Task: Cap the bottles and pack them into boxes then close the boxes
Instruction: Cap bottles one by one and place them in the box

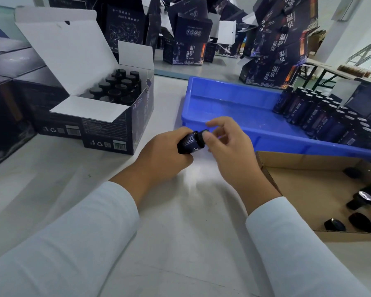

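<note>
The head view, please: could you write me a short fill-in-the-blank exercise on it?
1. The left hand grips a dark ____.
2. The right hand pinches its black ____.
3. Uncapped bottles stand in the ____ tray.
4. Loose caps lie in a brown ____ box.

Answers: bottle; cap; blue; cardboard

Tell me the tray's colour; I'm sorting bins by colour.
Bright blue. The tray shows best in the head view, the only one, right of the open box.
</note>
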